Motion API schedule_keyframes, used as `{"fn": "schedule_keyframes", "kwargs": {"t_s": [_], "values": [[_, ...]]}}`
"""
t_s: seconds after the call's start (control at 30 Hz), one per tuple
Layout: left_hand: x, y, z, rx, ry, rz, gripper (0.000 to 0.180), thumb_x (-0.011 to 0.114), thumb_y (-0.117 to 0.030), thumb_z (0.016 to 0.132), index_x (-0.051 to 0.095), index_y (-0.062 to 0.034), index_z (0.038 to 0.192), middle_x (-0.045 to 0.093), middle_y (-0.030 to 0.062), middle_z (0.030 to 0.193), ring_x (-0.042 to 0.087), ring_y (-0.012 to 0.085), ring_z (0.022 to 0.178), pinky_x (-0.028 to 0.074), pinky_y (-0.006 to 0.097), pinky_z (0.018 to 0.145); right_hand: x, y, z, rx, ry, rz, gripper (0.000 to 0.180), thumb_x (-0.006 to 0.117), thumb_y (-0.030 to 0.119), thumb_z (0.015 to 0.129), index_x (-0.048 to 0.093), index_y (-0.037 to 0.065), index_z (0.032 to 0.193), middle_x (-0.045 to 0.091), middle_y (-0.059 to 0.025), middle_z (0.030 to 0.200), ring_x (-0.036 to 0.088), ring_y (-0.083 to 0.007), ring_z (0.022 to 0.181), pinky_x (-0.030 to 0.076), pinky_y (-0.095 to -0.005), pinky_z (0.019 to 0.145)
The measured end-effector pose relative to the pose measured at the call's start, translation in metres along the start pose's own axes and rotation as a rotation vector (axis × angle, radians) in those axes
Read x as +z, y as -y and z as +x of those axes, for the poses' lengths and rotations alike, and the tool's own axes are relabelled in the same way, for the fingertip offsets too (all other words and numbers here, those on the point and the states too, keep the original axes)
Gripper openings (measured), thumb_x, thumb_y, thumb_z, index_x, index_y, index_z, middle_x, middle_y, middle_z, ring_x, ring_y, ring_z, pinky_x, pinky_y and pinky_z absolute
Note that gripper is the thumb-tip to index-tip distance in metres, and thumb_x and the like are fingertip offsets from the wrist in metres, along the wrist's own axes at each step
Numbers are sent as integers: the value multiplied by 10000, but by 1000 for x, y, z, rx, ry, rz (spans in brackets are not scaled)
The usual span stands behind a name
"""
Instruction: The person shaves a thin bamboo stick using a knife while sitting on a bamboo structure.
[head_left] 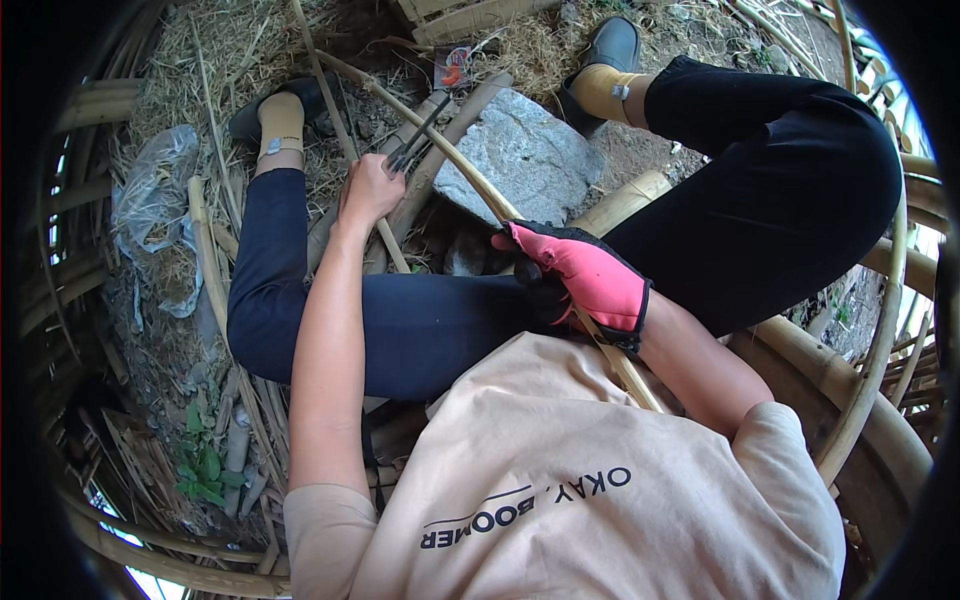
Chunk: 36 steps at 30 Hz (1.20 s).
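My bare left hand (371,190) is closed round a knife, and its dark narrow blade (428,131) points away from me to the upper right. The handle is hidden inside the fist. My right hand (585,278), in a pink and black glove, grips a long pale bamboo strip (455,158). This strip runs aslant from the far left, under the glove and back against my shirt. The blade lies close beside the strip; whether they touch I cannot tell. A thinner stick (338,108) passes behind my left hand.
A flat grey stone (525,155) lies between my feet, beside a short bamboo piece (455,140). Crumpled clear plastic (160,190) lies at the left among straw. Thick bamboo poles (850,385) stand at the right. A small green plant (205,465) grows at the lower left.
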<state>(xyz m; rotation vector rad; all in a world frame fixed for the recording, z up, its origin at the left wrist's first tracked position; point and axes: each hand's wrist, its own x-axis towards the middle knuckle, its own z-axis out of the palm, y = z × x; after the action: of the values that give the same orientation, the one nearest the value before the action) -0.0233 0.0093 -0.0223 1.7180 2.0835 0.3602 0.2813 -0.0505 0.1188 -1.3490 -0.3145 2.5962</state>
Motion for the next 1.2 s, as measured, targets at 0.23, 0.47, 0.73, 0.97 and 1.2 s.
{"fn": "schedule_keyframes", "kwargs": {"t_s": [0.23, 0.47, 0.73, 0.97, 1.2], "values": [[-18, 10, -3, 12, 85, -101, 200, 574, -136, 782, 605, 55, 729, 588, 278, 694, 639, 430, 715, 479, 457, 633, 2, 2, -3, 11, 1, 7, 371, 512, 364, 1011, 527, 100, 1271, 449, 76, 649, 376, -35, 460, 313, -205, 430], [-27, -53, -40, 403, 172, -223, 278, 631, -131, 804, 475, 40, 651, 412, 199, 560, 388, 348, 509, 380, 425, 533, 3, 4, -2, 40, -47, 22, 327, 540, 372, 997, 593, 126, 1206, 509, 69, 667, 417, -50, 461, 322, -211, 426], [-22, -68, -58, 445, 327, -248, 213, 602, -74, 797, 486, 36, 655, 442, 210, 560, 413, 337, 471, 376, 414, 507, -1, 3, -2, 26, -31, -29, 361, 544, 380, 993, 591, 144, 1262, 465, 90, 665, 391, -44, 469, 323, -212, 439], [-13, -61, -46, 409, 202, -190, 203, 601, -75, 781, 496, 45, 655, 470, 245, 595, 495, 385, 511, 392, 421, 521, -1, 1, -1, 24, -80, -2, 398, 543, 398, 992, 573, 128, 1283, 469, 92, 668, 389, -38, 471, 320, -207, 444], [-30, -18, -23, 164, 159, -89, 201, 559, -130, 794, 555, 53, 710, 528, 258, 639, 567, 449, 634, 441, 436, 571, 4, 1, -4, 13, -45, 5, 361, 526, 368, 1005, 574, 122, 1265, 452, 88, 657, 354, -36, 451, 295, -211, 424]]}}
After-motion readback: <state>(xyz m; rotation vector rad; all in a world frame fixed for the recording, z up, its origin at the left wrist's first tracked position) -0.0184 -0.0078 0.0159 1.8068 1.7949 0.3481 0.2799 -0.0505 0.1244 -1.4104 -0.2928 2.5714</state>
